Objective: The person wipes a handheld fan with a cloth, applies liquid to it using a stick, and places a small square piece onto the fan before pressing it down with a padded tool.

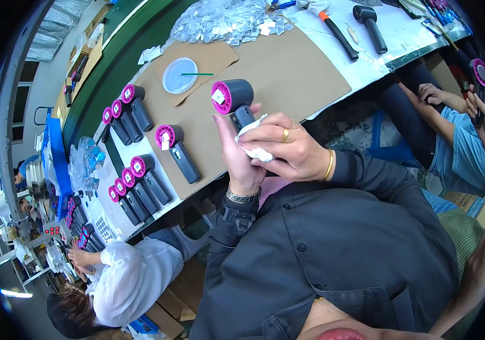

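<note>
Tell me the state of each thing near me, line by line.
Held device, magenta-rimmed head uppermost
Left grip, closed on the held device
White cloth, crumpled, against the held device
Right grip, pinching the white cloth
Single device, lying at the cardboard's left edge
Row of three devices, lying side by side
Row of four devices, lying side by side
Round dish, green stick across its rim

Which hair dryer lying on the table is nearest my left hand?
The lone hair dryer, between the row of three and the row of four; both rows lie farther from your left hand.
</note>
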A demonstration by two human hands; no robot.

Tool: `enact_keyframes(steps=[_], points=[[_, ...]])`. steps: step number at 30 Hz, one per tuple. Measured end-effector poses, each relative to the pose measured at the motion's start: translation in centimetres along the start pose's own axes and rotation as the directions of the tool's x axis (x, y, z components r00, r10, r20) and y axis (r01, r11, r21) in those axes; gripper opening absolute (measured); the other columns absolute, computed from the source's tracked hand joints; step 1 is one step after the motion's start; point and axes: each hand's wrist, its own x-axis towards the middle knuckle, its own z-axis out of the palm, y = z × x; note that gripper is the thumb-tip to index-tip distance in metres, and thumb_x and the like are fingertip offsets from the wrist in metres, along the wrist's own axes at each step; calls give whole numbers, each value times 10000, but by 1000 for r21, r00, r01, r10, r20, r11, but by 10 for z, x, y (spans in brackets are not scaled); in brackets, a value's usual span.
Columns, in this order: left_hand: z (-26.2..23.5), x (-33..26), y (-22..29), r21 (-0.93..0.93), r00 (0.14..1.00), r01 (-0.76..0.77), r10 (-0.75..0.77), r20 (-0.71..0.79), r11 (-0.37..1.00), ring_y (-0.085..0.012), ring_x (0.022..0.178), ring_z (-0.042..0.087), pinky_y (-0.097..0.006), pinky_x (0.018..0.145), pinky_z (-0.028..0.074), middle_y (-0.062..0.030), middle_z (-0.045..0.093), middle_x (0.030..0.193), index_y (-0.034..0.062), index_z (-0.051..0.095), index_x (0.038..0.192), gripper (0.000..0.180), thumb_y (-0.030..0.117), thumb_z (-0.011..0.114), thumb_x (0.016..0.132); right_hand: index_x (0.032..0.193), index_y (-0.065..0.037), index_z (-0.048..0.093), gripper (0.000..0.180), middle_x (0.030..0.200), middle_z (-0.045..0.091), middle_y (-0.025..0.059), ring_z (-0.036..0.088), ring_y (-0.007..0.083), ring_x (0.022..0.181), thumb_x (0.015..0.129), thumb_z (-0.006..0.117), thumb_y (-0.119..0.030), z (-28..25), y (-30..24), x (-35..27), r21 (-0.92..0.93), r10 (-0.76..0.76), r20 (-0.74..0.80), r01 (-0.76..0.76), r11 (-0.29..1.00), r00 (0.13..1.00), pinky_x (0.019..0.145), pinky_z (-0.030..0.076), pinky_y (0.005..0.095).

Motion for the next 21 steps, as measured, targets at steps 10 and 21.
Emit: enact_keyframes(steps=[10,21], points=[[-7,1,1,90,994,-10,1,105,996,-155,694,632,-268,514,526,-16,599,864,-15,604,1279,919,801,250,1046,1221,-9,751,346,1342,725,76,630,315,1111,879,781,-50,-8,-4,4,7,50,16,-50,999,999,1024,527,459],[-12,-8,-6,41,896,219,-218,387,975,-150,536,543,-274,375,446,-66,546,756,-12,587,1113,890,805,243,1039,1238,-3,732,284,1224,748,95,667,156,1141,979,774,-111,-51,21,27,54,175,-57,-172,984,983,978,538,321]])
